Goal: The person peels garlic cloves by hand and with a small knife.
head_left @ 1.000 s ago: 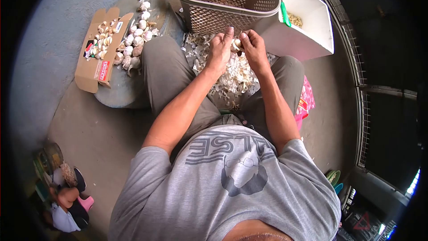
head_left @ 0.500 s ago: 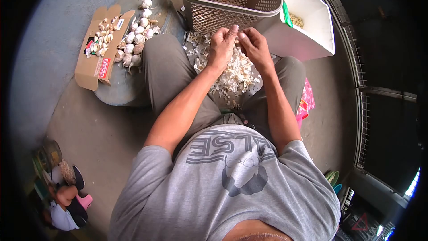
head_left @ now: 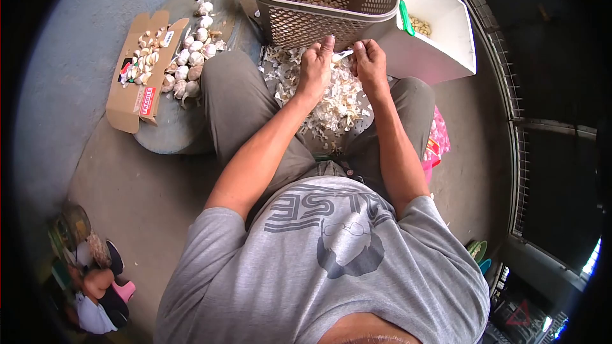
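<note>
The left hand [head_left: 315, 70] is gripping a garlic clove [head_left: 336, 58] between thumb and fingers; the right hand [head_left: 370, 64] is pinching the white skin [head_left: 345, 54] stretching across from it; both are hovering above a heap of papery garlic peelings [head_left: 338, 103], just before a perforated plastic basket [head_left: 296, 27]; beside this, a white box [head_left: 424, 57] is holding pale cloves [head_left: 419, 25]; garlic bulbs [head_left: 195, 57] are lying near an opened cardboard box [head_left: 127, 105] containing loose cloves [head_left: 148, 58].

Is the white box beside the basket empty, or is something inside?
Not empty: pale pieces like garlic cloves show inside the white box. How deep they lie, I cannot tell.
</note>
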Motion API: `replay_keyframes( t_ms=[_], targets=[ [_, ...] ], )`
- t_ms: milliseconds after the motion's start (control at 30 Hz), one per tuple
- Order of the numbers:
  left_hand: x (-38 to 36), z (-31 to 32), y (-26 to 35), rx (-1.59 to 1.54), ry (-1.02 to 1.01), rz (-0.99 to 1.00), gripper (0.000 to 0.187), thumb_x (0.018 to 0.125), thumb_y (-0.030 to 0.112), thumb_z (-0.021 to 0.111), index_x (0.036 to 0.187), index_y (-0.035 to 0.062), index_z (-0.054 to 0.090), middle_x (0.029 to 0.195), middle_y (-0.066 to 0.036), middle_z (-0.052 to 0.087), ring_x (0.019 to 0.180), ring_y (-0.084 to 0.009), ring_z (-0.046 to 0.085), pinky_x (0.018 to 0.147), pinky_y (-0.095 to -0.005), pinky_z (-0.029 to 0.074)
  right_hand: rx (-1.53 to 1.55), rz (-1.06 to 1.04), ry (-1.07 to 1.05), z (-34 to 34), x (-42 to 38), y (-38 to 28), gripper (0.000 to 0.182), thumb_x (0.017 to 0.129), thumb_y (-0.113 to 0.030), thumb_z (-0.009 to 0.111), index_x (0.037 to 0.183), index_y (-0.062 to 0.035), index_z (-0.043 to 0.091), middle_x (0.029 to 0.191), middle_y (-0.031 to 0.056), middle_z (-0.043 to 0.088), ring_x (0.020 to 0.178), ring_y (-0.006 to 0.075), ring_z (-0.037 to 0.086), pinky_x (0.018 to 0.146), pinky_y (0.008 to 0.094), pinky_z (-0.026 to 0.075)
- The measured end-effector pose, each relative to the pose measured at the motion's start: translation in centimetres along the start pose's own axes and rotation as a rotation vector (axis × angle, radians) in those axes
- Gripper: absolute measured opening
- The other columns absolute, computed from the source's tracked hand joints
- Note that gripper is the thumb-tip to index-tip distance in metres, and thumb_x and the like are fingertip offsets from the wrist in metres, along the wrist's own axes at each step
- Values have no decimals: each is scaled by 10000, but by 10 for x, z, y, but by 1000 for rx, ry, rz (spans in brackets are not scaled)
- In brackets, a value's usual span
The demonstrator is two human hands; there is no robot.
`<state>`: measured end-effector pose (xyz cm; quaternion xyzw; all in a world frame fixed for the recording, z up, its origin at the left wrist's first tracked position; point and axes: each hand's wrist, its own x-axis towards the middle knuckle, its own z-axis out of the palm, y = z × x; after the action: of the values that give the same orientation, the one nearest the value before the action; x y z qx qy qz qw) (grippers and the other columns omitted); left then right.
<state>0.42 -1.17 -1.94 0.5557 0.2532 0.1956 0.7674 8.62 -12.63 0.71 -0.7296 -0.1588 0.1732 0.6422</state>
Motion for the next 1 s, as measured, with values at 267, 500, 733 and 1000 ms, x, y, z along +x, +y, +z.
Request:
replay_keyframes(
  t_ms=[267, 500, 733, 1000],
  targets=[
    [6, -4, -5, -34, 20, -14, 555, 983, 602, 571, 842, 65, 582, 679, 29, 513, 528, -54, 474, 419, -213, 423, -68, -16, 114, -17, 12, 5, 221, 1069, -172, 528, 924, -5, 547, 676, 14, 541, 472, 85, 468, 437, 263, 398],
    [2, -2, 4, -53, 14, 30, 546, 992, 599, 561, 823, 80, 560, 702, 36, 507, 576, -46, 456, 483, -212, 385, -278, -281, -106, -5, 0, -1, 242, 1044, -226, 592, 1130, -7, 538, 895, 61, 600, 818, 156, 610, 696, 330, 506],
    [6, 0, -4, -186, 43, -26, 492, 1078, 479, 464, 990, 34, 652, 849, -11, 626, 829, -115, 581, 760, -290, 500, -235, -188, -198, 28, -8, -4, 349, 1014, -308, 651, 998, 32, 575, 783, 122, 633, 685, 153, 571, 613, 330, 486],
    [-1, -3, 7, -560, -23, -195, 530, 1074, 503, 434, 1010, 22, 647, 935, -45, 683, 889, -151, 673, 773, -311, 579, -439, -189, -176, 40, -32, -40, 330, 1019, -298, 618, 1058, 28, 589, 883, 266, 690, 811, 376, 683, 716, 447, 526]
  ],
)
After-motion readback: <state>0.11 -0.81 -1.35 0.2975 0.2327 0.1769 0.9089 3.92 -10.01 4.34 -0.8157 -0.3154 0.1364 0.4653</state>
